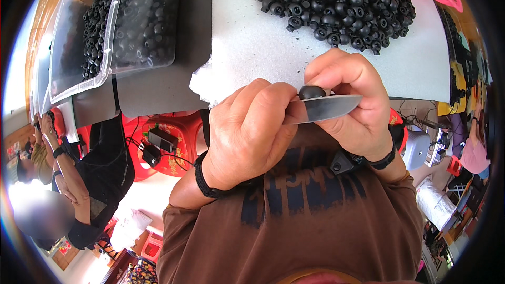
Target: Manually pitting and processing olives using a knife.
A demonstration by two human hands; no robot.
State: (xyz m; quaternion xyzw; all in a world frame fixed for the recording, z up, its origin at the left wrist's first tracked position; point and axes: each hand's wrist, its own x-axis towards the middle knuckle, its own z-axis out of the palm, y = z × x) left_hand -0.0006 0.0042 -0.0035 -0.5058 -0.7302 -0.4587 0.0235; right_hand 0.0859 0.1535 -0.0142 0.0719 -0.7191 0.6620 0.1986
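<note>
The left hand is curled shut around the handle of a knife, its blade pointing right; the right hand pinches a small black rubber part between thumb and fingertips, just above the blade and touching it; farther off, a heap of black parts lies on the white foam sheet; a clear bag of parts sits far left.

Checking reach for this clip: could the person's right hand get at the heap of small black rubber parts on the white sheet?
Probably yes: the heap lies just beyond the right hand with nothing between, though its fingers pinch one black part.
</note>
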